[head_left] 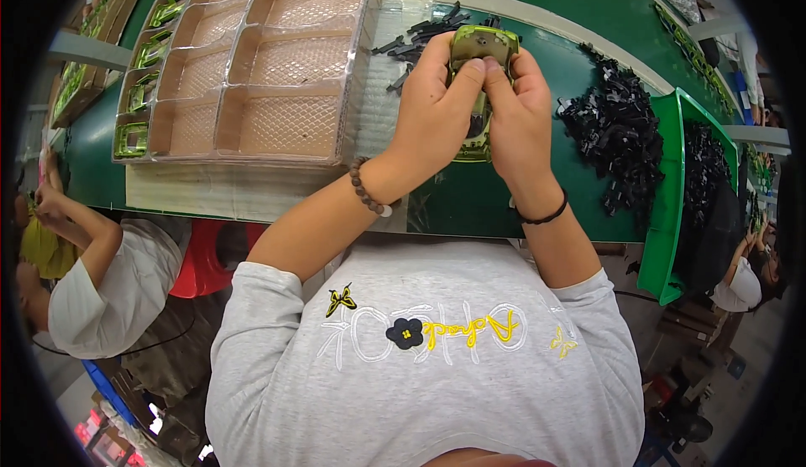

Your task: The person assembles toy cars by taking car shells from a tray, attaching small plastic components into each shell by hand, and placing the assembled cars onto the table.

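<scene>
Both hands meet over the green worktable around a translucent green plastic shell [485,44] with dark parts, shaped somewhat like a toy car body. My left hand [437,106] grips its left side, fingers curled behind it. On the other side, my right hand [522,114] holds it the same way. The two thumbs press side by side on its face and cover the middle. Below the thumbs more green and dark plastic shows; whether it is one piece with the upper part I cannot tell. Small black plastic parts [432,28] lie loose just beyond my left hand.
A clear compartment tray [290,60] at the left holds several green shells [143,93] in its left column. Right of my hands lies a heap of black parts [613,127], beside a green bin [669,173] with more. Other people [109,274] sit at the left and far right.
</scene>
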A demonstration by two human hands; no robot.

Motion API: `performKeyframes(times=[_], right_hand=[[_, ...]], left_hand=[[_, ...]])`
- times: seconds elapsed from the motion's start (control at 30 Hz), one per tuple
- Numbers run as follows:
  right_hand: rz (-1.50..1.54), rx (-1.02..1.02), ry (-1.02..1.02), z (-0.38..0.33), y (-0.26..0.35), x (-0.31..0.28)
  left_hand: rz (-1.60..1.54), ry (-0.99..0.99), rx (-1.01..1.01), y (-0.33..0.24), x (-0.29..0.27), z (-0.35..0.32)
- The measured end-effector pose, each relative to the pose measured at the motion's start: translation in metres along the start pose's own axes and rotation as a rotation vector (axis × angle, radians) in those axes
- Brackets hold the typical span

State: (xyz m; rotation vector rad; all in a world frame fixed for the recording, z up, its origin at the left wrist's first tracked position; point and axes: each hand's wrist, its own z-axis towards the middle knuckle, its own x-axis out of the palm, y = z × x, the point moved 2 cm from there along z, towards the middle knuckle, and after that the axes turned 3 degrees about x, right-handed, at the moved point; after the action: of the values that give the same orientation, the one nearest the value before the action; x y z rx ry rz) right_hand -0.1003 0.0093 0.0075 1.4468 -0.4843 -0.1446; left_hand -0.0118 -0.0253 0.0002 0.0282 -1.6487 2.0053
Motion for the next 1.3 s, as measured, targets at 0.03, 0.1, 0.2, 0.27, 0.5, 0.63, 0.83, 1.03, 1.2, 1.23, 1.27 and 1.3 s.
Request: performKeyframes(times=[0.03, 0.1, 0.2, 0.27, 0.5, 0.63, 0.83, 1.03, 1.2, 1.23, 1.27, 1.3], right_hand=[[-0.003, -0.004, -0.001, 0.003, 0.002, -0.004], [0.177, 0.241, 0.2, 0.01, 0.007, -0.013], [-0.168, 0.216, 0.536, 0.042, 0.034, -0.061], [-0.977, -0.291, 0.373, 0.078, 0.027, -0.094], [-1.396, -0.637, 0.63, 0.096, 0.017, -0.108], [-1.445, -0.634, 0.732, 0.098, 0.017, -0.108], [-1.042, -0.376, 0.532, 0.082, 0.033, -0.095], [-1.12, -0.905, 0.409, 0.043, 0.063, -0.016], [-1.213, -1.017, 0.285, 0.041, 0.052, -0.01], [-1.225, -1.016, 0.251, 0.041, 0.052, -0.01], [-1.224, -1.019, 0.254, 0.041, 0.052, -0.009], [-1.227, -0.94, 0.276, 0.044, 0.053, -0.011]], left_hand=[[-0.004, 0.002, 0.002, -0.001, 0.001, 0.002], [0.062, 0.078, 0.033, -0.004, 0.001, 0.005], [-0.203, -0.051, -0.203, 0.001, -0.007, 0.008], [-0.267, -0.086, -0.348, -0.002, -0.008, 0.012], [-0.484, -0.109, -0.484, 0.003, -0.008, 0.013], [-0.448, -0.078, -0.524, 0.005, -0.011, 0.012], [-0.356, -0.007, -0.446, 0.006, -0.006, 0.009], [-0.166, 0.01, -0.331, 0.012, -0.005, 0.003], [-0.214, 0.085, -0.278, 0.002, 0.0, 0.001], [-0.224, 0.082, -0.296, 0.003, -0.001, 0.001], [-0.225, 0.08, -0.293, 0.003, 0.0, 0.001], [-0.16, 0.065, -0.273, 0.004, 0.0, 0.0]])
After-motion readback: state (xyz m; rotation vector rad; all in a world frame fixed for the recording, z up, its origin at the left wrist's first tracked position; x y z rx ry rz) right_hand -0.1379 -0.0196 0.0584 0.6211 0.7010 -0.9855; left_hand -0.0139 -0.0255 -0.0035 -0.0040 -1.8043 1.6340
